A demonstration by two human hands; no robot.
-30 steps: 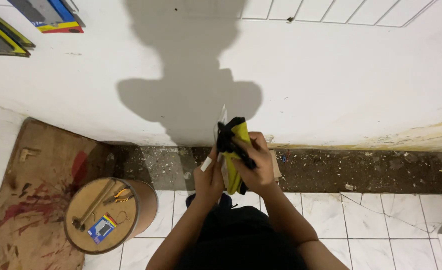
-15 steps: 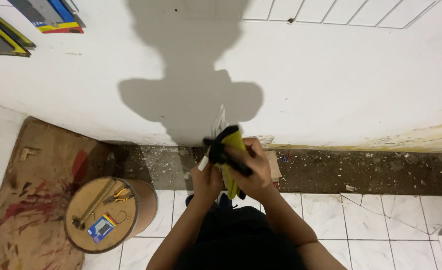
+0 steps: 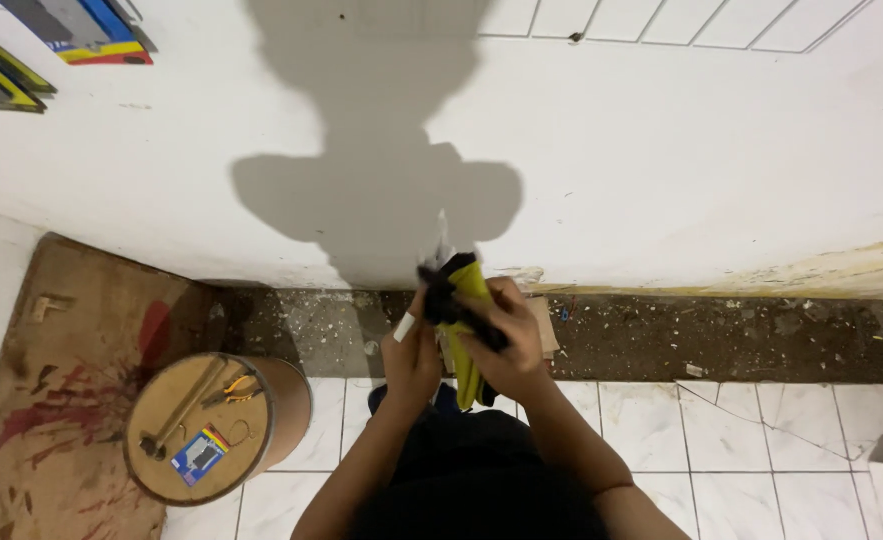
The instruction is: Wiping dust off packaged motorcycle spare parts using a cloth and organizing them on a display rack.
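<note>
fingers: both sets are wrapped round the same thing, a yellow and black glove held up in front of the chest, just in front of the wall base

right hand: clenched over the glove from the right side, fingers curled across the black part

left hand: gripping the glove's left edge, and there's a small white strip on one finger, can't tell if it's tape or a plaster

step in hand: looks to me like sorting the glove out, maybe pulling it on or tugging it straight, honestly hard to say which

what the next bit calls for: my guess is a firm hold on the cuff with one hand so the other can slide or pull, nothing fancy

white sliver: something thin and pale pokes up above the glove, too blurry to name

round stool: down left on the tiled floor, well apart from the hands, with a hammer, pliers and a small card lying on top

beyond: rubble strip along the white wall, stained board at far left
</note>
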